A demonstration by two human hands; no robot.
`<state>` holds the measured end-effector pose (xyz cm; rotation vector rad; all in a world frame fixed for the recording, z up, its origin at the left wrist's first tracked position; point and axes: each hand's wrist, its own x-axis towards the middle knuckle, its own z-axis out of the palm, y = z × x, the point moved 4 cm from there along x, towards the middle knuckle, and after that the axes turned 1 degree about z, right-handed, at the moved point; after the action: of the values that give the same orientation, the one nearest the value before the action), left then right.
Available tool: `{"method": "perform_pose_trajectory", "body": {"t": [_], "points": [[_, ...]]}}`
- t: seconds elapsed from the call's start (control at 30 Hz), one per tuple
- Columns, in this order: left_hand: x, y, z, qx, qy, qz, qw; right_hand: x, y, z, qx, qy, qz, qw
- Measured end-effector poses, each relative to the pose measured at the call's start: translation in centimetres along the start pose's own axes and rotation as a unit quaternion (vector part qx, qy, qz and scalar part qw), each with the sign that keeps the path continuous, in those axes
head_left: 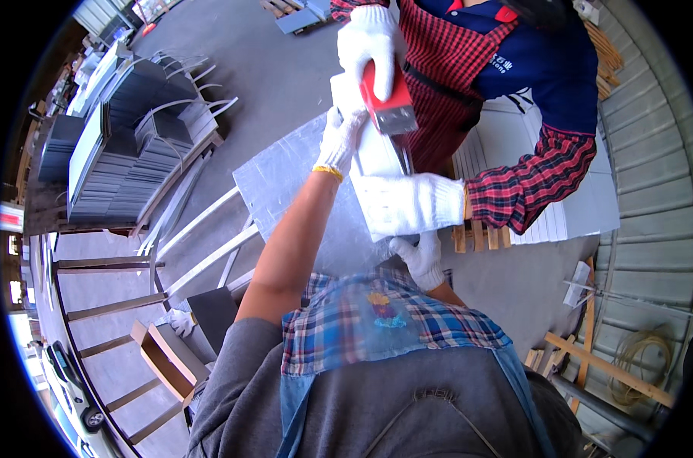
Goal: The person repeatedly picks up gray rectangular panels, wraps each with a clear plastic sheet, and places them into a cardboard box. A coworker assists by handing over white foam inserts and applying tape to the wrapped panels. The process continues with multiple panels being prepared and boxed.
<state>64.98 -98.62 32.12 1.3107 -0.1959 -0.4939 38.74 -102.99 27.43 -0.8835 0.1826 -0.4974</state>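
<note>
A long white stack of flat pieces [373, 156] stands over a scuffed grey metal tabletop [285, 172]. My left hand [339, 141], in a white knit glove with a yellow cuff, grips the stack's left side near its far end. At its near end, my gloved right hand [421, 258] holds on, partly covered by a co-worker's hand; its thumb shows. The co-worker's gloved hand [411, 202] lies across the near part of the stack. That person's other gloved hand [369, 46] presses a red tape dispenser [388, 95] with a grey metal front onto the far part.
Stacked grey-white slabs [125, 160] stand on a pallet at the left. Behind the co-worker lie more white slabs [575, 183] on wood. A metal frame [109, 313] and an open cardboard box [163, 359] are at lower left. Wooden planks [606, 366] and coiled hose [640, 366] lie at lower right.
</note>
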Motion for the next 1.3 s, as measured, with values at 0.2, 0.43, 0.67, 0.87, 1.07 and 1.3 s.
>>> {"method": "perform_pose_trajectory", "body": {"t": [0.2,0.43,0.67,0.87,1.07,1.3], "points": [[0.0,0.2,-0.5,0.063,0.021,-0.016,0.998,0.9,-1.2,3.5,0.052,0.03,-0.027,0.998],[0.9,-1.6,-0.7,0.045,0.03,-0.017,0.998,0.7,-1.8,3.5,-0.48,0.135,-0.102,0.861],[3.5,-6.3,-2.7,-0.089,0.032,0.025,0.995,1.0,-1.5,3.3,-0.507,0.156,-0.08,0.844],[-3.9,2.1,-0.9,0.199,0.136,0.269,0.933,0.4,-2.2,3.8,-0.499,0.176,-0.056,0.846],[-10.9,6.3,4.7,0.45,-0.192,0.525,0.696,0.5,-1.7,3.5,-0.506,0.148,-0.092,0.844],[-7.0,6.9,4.6,0.457,-0.305,0.499,0.67,0.1,-2.3,4.1,-0.505,0.159,-0.045,0.847]]}}
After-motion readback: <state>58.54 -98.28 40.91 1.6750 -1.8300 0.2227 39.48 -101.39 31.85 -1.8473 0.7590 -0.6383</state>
